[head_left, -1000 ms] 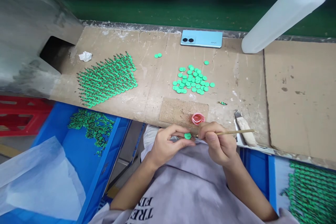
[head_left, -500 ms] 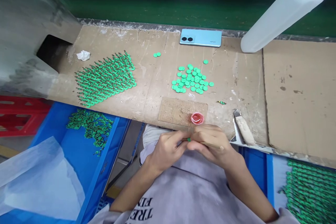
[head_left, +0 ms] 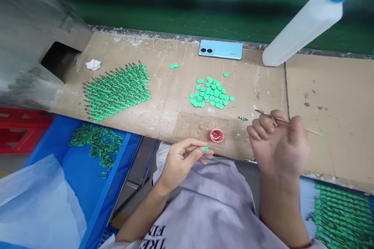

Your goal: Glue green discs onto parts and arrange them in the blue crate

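Note:
My left hand [head_left: 181,160] pinches a small green disc [head_left: 206,149] at the bench's front edge, just below a small red paint cup [head_left: 217,135] on a brown pad [head_left: 195,125]. My right hand [head_left: 279,144] is raised to the right, palm toward me, fingers curled around a thin wooden stick [head_left: 288,121] that crosses its fingertips. A loose pile of green discs [head_left: 210,93] lies beyond the cup. Rows of finished green pieces [head_left: 117,90] cover the bench at the left.
A light blue phone [head_left: 220,49] lies at the back. A white squeeze bottle with a blue cap [head_left: 304,23] leans in at top right. Blue bins with green pieces sit at lower left [head_left: 96,144] and lower right [head_left: 341,218]. A grey machine housing [head_left: 32,27] stands at left.
My right hand has lifted away from my left hand and moved right and up with the stick. My left hand keeps the green disc near the red cup.

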`<control>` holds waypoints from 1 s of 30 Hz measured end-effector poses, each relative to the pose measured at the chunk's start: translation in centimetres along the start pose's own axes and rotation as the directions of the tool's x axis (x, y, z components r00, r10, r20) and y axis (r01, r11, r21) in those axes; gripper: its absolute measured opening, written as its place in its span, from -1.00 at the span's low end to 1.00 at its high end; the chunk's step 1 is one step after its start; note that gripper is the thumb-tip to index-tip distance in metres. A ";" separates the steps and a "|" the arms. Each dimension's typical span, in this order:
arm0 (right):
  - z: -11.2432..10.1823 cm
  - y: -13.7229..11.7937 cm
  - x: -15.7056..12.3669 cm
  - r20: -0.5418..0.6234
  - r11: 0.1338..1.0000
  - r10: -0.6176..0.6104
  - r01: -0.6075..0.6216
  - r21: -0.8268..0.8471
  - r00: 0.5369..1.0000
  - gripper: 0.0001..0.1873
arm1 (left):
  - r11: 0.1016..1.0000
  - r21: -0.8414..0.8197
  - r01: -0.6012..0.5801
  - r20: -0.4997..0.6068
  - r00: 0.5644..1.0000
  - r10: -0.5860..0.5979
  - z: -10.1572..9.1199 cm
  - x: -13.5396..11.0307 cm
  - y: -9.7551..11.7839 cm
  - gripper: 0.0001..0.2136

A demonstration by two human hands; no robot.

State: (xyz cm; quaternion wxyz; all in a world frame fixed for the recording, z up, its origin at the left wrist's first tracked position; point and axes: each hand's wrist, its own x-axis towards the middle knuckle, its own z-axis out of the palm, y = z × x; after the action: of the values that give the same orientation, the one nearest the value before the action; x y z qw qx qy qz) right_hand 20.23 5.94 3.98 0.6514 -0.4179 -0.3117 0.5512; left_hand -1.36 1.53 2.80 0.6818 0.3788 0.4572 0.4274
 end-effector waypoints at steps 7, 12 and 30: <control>-1.1 1.5 -0.2 0.037 0.987 0.049 -0.042 -0.152 0.998 -0.78 | 1.000 -0.007 0.027 0.023 0.999 -0.027 -0.5 0.1 0.0 -0.68; -0.1 1.8 -1.6 0.146 0.945 0.042 0.008 -0.326 0.988 -0.76 | 1.000 0.013 0.025 -0.017 1.000 -0.025 -0.4 0.0 -0.2 -0.73; 1.4 1.8 -3.5 0.347 0.920 0.060 0.083 -0.384 0.936 -0.89 | 0.884 0.354 -0.304 -0.009 0.945 0.328 0.2 0.0 0.0 -0.78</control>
State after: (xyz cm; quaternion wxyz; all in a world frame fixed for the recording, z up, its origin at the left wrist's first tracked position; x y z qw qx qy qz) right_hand 17.54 2.85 3.21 0.4913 -0.4326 -0.5295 0.5395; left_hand -1.19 1.45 2.82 0.5089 0.5478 0.4810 0.4578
